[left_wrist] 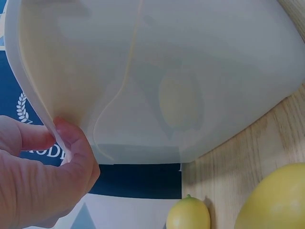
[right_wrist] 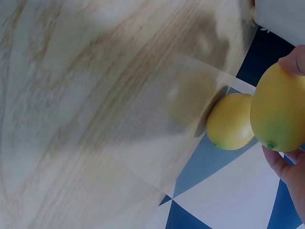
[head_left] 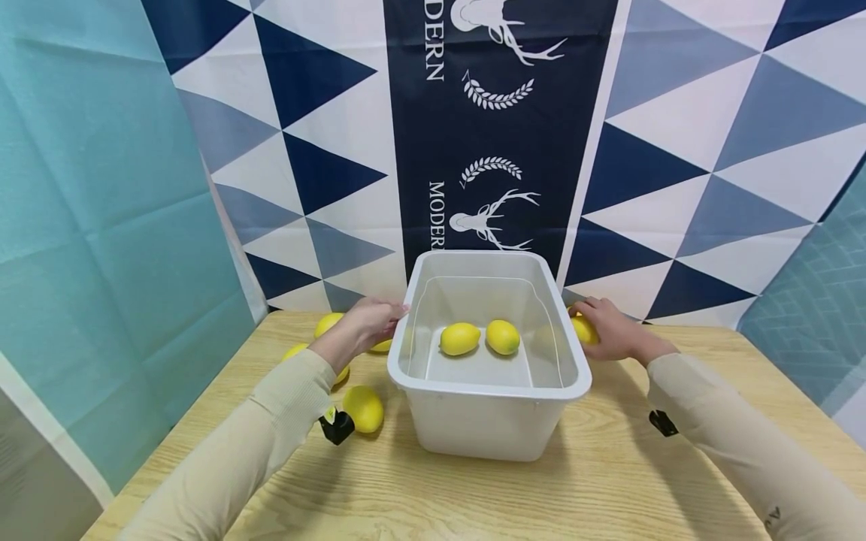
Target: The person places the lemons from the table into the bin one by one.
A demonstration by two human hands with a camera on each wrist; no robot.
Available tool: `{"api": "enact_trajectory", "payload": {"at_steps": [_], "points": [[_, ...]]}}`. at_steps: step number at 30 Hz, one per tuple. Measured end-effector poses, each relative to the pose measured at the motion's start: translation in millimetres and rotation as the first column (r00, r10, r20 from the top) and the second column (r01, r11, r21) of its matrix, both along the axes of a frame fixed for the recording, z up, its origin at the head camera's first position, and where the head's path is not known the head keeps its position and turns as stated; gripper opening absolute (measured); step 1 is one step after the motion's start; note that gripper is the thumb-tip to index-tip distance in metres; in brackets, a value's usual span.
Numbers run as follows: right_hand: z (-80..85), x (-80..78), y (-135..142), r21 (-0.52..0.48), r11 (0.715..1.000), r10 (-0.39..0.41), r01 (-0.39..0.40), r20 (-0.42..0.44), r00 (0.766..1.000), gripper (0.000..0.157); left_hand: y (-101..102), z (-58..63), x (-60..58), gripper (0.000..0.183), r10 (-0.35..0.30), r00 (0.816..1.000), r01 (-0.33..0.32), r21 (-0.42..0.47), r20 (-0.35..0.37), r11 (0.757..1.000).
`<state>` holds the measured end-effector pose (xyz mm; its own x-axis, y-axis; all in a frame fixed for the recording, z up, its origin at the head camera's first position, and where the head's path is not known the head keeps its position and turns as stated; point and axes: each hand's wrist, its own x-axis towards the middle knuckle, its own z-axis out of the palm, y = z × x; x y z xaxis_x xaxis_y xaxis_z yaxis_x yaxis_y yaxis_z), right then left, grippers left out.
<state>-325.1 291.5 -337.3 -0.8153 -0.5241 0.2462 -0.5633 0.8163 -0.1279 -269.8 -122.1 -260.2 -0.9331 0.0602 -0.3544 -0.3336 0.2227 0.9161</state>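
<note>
A white plastic bin (head_left: 482,427) stands mid-table with two yellow lemons inside, one lemon (head_left: 460,340) left of the other lemon (head_left: 503,337). My left hand (head_left: 368,323) pinches the bin's left rim between thumb and fingers, as the left wrist view also shows. Beyond the bin's right side, my right hand (head_left: 612,330) holds a lemon (right_wrist: 278,114), its fingers around it. In the right wrist view another lemon (right_wrist: 230,121) lies just beside the held one, on the table near the cloth.
Several more lemons lie left of the bin, among them a lemon (head_left: 364,409) near its front corner and a lemon (head_left: 328,323) behind my left wrist. A patterned cloth (head_left: 338,173) hangs along the wooden table's (head_left: 467,500) back edge; a teal cloth (head_left: 101,225) hangs at left.
</note>
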Motion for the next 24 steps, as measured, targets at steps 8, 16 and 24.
{"api": "enact_trajectory", "payload": {"at_steps": [8,16,24], "points": [[11.2,-1.4,1.5,0.015,0.999,0.04,-0.04,-0.048,0.998,0.046,0.5,2.8,1.3,0.035,0.007,1.0,-0.007,-0.003,0.01,1.0],[19.8,-1.3,3.1,0.037,0.999,0.024,-0.023,-0.043,0.999,0.048,2.6,-1.6,2.1,0.036,-0.003,1.0,0.003,-0.015,0.0,1.0],[29.9,-2.1,-1.9,0.025,1.0,0.014,-0.013,-0.035,0.999,0.05,2.0,-0.1,3.3,0.036,0.002,1.0,-0.003,-0.014,-0.012,1.0]]}}
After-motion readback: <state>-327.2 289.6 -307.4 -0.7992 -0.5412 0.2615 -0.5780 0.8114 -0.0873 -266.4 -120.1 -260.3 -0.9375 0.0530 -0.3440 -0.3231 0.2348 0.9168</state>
